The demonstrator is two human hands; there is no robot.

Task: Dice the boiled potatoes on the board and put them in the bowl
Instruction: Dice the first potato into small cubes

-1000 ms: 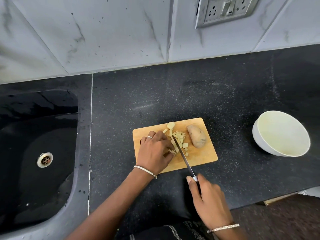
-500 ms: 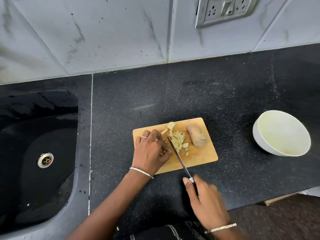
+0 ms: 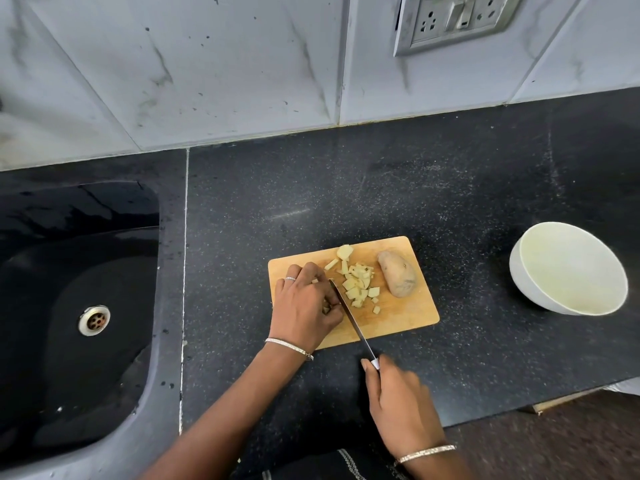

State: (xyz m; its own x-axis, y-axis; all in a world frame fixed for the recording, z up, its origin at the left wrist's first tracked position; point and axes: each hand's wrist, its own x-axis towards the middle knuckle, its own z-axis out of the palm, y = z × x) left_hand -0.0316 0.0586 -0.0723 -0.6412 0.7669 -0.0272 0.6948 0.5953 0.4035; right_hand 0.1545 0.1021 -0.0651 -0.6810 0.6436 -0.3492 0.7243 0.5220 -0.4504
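Observation:
A small wooden board (image 3: 408, 317) lies on the black counter. On it are a pile of pale potato dice (image 3: 358, 284) and, to their right, one whole unpeeled potato (image 3: 397, 278). My left hand (image 3: 304, 306) sits on the board's left half, fingers curled over potato pieces that are mostly hidden beneath it. My right hand (image 3: 401, 403) grips the handle of a knife (image 3: 349, 315); the blade slants across the board right beside my left fingers. A white bowl (image 3: 568, 268) stands tilted and empty at the right.
A black sink (image 3: 69, 306) with a metal drain lies to the left of the board. A tiled wall with a socket plate (image 3: 453, 19) rises behind the counter. The counter's front edge runs below my right hand.
My left hand has slid leftward along the board, and the knife blade has followed it left, away from the diced pile. The whole potato and the bowl have stayed put.

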